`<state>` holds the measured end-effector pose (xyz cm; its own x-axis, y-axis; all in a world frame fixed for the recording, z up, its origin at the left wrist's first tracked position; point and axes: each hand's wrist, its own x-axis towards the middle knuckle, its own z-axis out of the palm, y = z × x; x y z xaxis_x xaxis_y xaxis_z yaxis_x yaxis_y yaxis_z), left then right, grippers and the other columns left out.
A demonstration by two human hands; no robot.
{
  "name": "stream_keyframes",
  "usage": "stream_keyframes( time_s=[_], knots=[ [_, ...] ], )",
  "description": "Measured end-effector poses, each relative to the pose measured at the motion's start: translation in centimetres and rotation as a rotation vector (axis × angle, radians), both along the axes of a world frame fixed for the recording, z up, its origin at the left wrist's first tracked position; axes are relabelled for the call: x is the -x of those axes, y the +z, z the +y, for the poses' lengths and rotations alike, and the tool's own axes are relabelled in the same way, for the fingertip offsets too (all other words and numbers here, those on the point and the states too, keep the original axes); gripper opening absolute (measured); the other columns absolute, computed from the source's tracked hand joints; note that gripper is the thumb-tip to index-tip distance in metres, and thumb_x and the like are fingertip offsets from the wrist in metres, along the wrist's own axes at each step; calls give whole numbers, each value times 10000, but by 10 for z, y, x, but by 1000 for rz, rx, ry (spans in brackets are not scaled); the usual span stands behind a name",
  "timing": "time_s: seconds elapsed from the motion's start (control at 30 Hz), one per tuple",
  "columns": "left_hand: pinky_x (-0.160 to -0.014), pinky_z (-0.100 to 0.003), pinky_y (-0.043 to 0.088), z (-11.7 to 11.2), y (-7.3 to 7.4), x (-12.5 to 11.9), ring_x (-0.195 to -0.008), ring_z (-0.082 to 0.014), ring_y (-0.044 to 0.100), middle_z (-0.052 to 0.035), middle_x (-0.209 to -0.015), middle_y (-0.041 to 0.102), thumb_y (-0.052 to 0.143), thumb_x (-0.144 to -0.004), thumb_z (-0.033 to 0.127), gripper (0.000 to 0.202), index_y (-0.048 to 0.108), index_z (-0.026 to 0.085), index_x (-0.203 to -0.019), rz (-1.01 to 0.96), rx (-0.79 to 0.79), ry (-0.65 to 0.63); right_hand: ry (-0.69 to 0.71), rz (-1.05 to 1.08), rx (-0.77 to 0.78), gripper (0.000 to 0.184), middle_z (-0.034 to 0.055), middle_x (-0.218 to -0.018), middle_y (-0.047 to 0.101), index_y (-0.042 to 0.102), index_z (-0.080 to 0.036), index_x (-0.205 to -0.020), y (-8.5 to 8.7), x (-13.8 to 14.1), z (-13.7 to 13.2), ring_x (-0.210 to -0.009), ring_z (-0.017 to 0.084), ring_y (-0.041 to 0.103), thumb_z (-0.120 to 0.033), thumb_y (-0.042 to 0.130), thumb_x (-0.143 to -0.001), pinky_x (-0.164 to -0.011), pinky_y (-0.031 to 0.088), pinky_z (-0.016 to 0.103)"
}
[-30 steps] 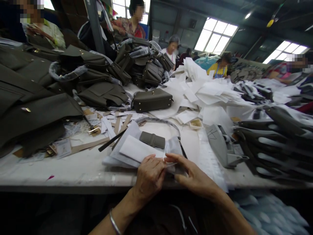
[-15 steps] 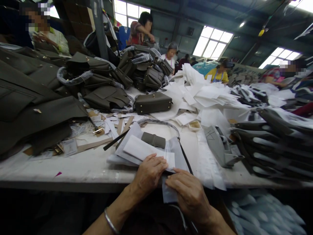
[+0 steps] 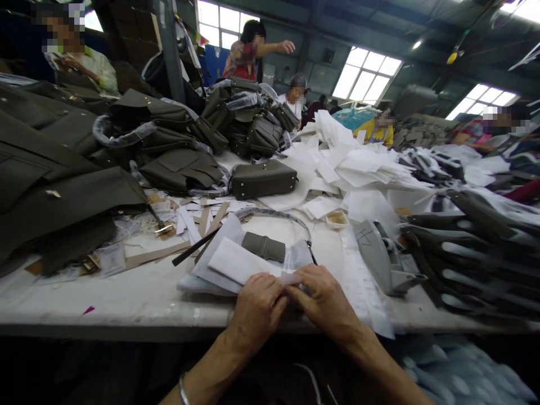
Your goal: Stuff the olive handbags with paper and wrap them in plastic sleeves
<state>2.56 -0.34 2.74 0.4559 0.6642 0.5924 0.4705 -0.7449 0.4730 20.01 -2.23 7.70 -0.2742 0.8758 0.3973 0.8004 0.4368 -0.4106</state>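
Observation:
At the table's front edge, my left hand [image 3: 258,302] and my right hand [image 3: 323,293] meet, fingers closed on the near end of white wrapping paper [image 3: 240,260]. A small flap of this paper shows above my fingertips; the rest of the grip is hidden. Behind the paper lies a small dark olive wallet-like piece [image 3: 264,246] with a strap across it. A plastic-wrapped handle [image 3: 276,212] arches beyond it, and a dark strap [image 3: 189,250] sticks out to the left.
A grey tape dispenser [image 3: 382,256] stands at right, beside stacked dark pieces [image 3: 472,247]. Dark olive handbags [image 3: 264,179] fill the left and back. Loose white paper [image 3: 358,157] is heaped centrally. Paper strips [image 3: 206,216] litter the table [image 3: 139,298]. Several people work beyond.
My right hand has moved up to my left hand, folding the hanging paper end onto the table edge. A co-worker at the back has stretched an arm to the right.

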Motion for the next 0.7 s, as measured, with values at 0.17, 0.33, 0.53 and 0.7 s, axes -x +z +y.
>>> stream_keyframes(
  time_s=[0.17,0.33,0.53,0.7],
  knots=[
    [-805,-392,536,2,-4,-7,-719,-201,595,-24,-730,614,493,-892,116,120,571,188,-836,-45,-84,47,55,137,204,106,10,-859,741,698,-231,-919,4,-1,3,-804,178,686,-217,593,-926,-743,505,279],
    [-920,-392,502,0,-5,-3,-814,-187,626,-28,-835,658,491,-917,117,117,580,192,-910,-52,-45,-14,4,167,330,157,-12,-721,675,636,-219,-836,2,-2,-6,-639,144,627,-240,535,-954,-626,463,241],
    [-926,-397,494,-4,-6,-9,-784,-182,607,-26,-805,632,462,-915,77,149,562,184,-888,-11,-45,43,-74,254,350,181,-6,-782,649,623,-219,-868,-6,1,-7,-698,134,603,-254,487,-982,-683,452,231],
    [-852,-390,517,-2,-4,-20,-693,-185,555,-14,-696,552,470,-899,71,173,519,186,-779,43,-95,186,-135,125,338,153,6,-778,620,612,-208,-802,-14,1,6,-706,152,591,-183,532,-930,-685,426,261]
  ],
)
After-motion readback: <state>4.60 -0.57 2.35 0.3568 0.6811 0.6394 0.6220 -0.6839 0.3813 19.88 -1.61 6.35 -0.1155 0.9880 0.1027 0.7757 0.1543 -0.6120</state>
